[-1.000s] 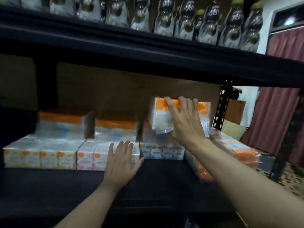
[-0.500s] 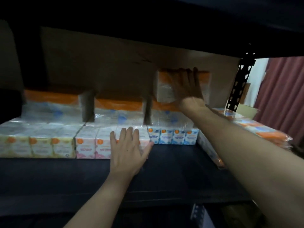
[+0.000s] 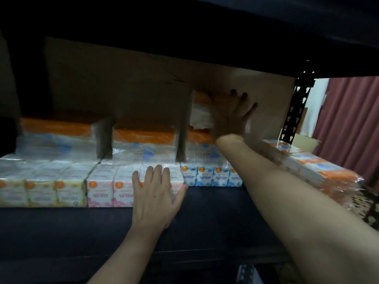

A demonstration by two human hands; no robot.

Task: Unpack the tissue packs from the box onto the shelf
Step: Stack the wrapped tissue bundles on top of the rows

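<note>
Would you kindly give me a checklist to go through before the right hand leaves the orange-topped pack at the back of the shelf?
1. Top pack seated squarely on the stack beneath: cannot tell; it is dim, and the right hand covers part of it.
2. Right hand's fingers spread flat on the top pack, not curled: ok.
3. Left hand flat against the pink packs in front: ok.
4. Blue packs upright in a row: ok.
5. Gap showing above the top pack, under the upper shelf: ok.

Dim light. At three o'clock, a dark red curtain (image 3: 352, 124) hangs beside a white wall (image 3: 315, 103) and black perforated upright (image 3: 295, 111).
</note>
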